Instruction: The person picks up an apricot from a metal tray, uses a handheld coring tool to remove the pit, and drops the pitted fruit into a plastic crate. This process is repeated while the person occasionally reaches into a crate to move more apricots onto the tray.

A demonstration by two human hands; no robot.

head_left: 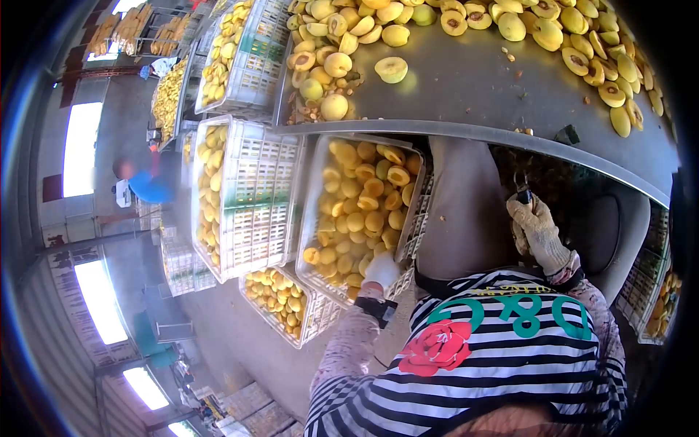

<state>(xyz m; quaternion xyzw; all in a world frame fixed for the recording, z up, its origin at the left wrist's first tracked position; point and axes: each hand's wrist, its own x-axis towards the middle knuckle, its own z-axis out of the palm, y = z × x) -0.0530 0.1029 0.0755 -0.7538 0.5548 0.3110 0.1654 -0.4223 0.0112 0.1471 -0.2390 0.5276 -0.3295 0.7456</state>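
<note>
My left hand, in a white glove, is at the near edge of a crate filled with halved yellow peaches. Its fingers are blurred against the fruit and crate rim. In a worn, cream-coloured knit glove, my right hand is closed around the dark handle of a small tool with a metal loop at its end. This hand is above my lap, below the front edge of a metal table. Loose peach halves lie on that table, some cut side up.
More white crates of peaches stand at the left, one lower crate on the floor. Another crate sits at the far right. A person in blue is in the left background. The table's metal rim crosses before my knees.
</note>
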